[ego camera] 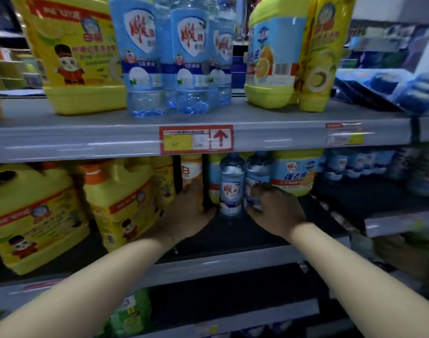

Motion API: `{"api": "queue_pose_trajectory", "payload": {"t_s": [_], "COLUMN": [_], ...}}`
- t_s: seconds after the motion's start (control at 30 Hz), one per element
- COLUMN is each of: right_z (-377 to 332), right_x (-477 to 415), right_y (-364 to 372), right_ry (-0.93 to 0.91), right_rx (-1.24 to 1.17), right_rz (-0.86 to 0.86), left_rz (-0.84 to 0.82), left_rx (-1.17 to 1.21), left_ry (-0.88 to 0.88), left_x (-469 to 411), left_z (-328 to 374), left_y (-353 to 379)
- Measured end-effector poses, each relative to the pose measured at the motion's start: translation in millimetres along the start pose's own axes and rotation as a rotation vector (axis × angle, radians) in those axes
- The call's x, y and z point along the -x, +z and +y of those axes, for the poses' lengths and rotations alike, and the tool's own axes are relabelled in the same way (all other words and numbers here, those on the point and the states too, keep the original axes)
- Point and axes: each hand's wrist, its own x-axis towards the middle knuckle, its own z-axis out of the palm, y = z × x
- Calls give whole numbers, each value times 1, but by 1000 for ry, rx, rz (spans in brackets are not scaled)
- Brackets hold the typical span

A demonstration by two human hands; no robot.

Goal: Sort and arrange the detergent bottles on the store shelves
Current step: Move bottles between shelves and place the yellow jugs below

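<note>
STORE AISLE: A person's two bare hands reach into the middle grey metal shelf [233, 261] of a detergent display. The right hand [275, 211] has its fingers curled round the lower body of a clear plastic detergent bottle with a pale blue label [257, 172]. That bottle stands upright on the dark shelf floor, just beside a matching clear bottle [231, 186] on its left. The left hand [186, 212] lies between that second bottle and an orange-and-white bottle [191, 170]. Its fingertips are up against the orange one and its thumb spreads toward the clear bottle's base (whether it grips anything cannot be told through the blur). Large yellow jugs with orange caps [120, 198] crowd the shelf's left side, and a yellow bottle with a blue label [294, 175] stands just right of the held bottle. Above, over a red-framed price tag with an upward arrow [196, 140], stand three more clear blue-labelled bottles [189, 57].
</note>
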Motion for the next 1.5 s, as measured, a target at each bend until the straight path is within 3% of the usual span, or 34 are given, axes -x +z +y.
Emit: {"api": "queue_pose_trajectory", "payload": {"t_s": [0.1, 0.2, 0.3, 0.43, 0.53, 0.73, 0.97, 1.27, 1.5], "right_z": [34, 53, 61, 65, 67, 57, 31, -24, -56], "right_x": [-13, -29, -45, -59, -59, -33, 4, 19, 2], "right_y": [11, 16, 25, 40, 39, 28, 12, -87, -170], "right_ry": [136, 234, 243, 256, 241, 24, -79, -334, -369], "right_rx": [-205, -542, -813, -1006, -1050, -943, -1077, -1098, -1223], "right_rz": [25, 36, -50, -42, -41, -46, -25, -3, 181], "left_rz": [-107, -23, 42, 47, 59, 80, 225, 318, 456], "left_rx": [342, 546, 649, 692, 720, 710, 618, 558, 583], "left_ry": [-98, -178, -198, -282, -273, -178, -133, 0, 56], "left_x": [-32, -52, -61, -69, -67, -34, 23, 72, 62], "left_z": [15, 27, 36, 35, 33, 29, 51, 91, 128], "left_y": [33, 54, 64, 71, 69, 53, 7, -113, -192]}}
